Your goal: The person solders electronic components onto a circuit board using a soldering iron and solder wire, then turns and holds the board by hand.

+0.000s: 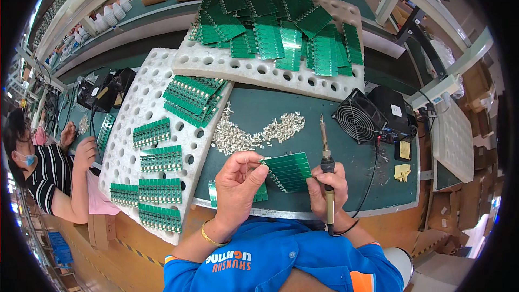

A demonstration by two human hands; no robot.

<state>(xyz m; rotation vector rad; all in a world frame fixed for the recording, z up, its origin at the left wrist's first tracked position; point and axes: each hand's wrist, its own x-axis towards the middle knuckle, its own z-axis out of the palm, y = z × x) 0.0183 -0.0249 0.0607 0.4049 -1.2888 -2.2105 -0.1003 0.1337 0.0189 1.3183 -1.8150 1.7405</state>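
A green circuit board panel (291, 172), scored into narrow strips, is held tilted above the near edge of the bench. My left hand (240, 181) is closed, thumb and forefinger pinched at the panel's upper left corner, where a tiny pale piece shows. In my right hand (331, 181) is a soldering iron (326, 158), its tip pointing up and away; the thumb of that hand meets the panel's right edge. Partly hidden behind my left hand, another green board (213, 193) lies on the bench. Beyond the hands are heaped many small silvery-white connectors (238, 135).
A white foam tray (124, 130) with holes carries finished-looking green boards at left; a second foam tray (216, 65) behind holds piled bare panels (265, 30). A black fan (358, 116) and yellow sponge (402, 172) stand right. A masked co-worker (59, 173) sits at left.
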